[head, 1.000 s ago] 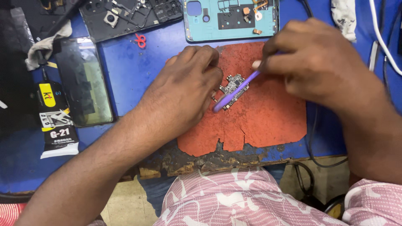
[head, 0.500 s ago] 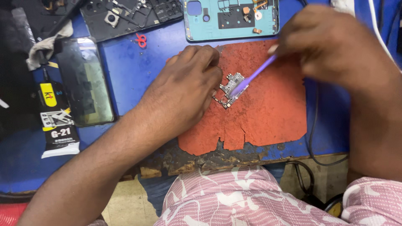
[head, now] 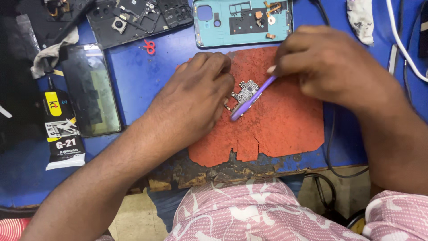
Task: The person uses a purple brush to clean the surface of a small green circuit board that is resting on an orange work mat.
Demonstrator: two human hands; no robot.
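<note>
We observe a small circuit board (head: 244, 93) lying on a worn red mat (head: 285, 129) near the middle of the blue surface (head: 147, 67).

1. Left hand. Our left hand (head: 196, 96) lies palm down on the mat, coming in from the lower left. Its fingers (head: 225, 82) are curled and press against the left edge of the board, pinning it flat. They grip nothing else.

2. Right hand. Our right hand (head: 330, 67) comes in from the right and sits above and to the right of the board. Its fingers (head: 285, 67) are closed around the upper end of a purple tool (head: 249, 100), a slim plastic handle.

3. Key relation. The tool's long axis runs diagonally from the right fingers at the upper right down to the lower left. It crosses over the board, and its lower tip rests on the mat just past the board's lower edge. The board therefore lies down and to the left of the right fingers, and directly against the left fingers. The left hand is the nearer of the two; the right hand reaches the board only through the tool.

4. Surroundings. A teal phone back shell (head: 243, 20) lies just beyond the mat's far edge. A dark phone frame (head: 138, 20) lies to its left. A detached screen panel (head: 91, 89) and a black and yellow adhesive tube (head: 62, 129) lie well to the left, apart from both hands.
</note>
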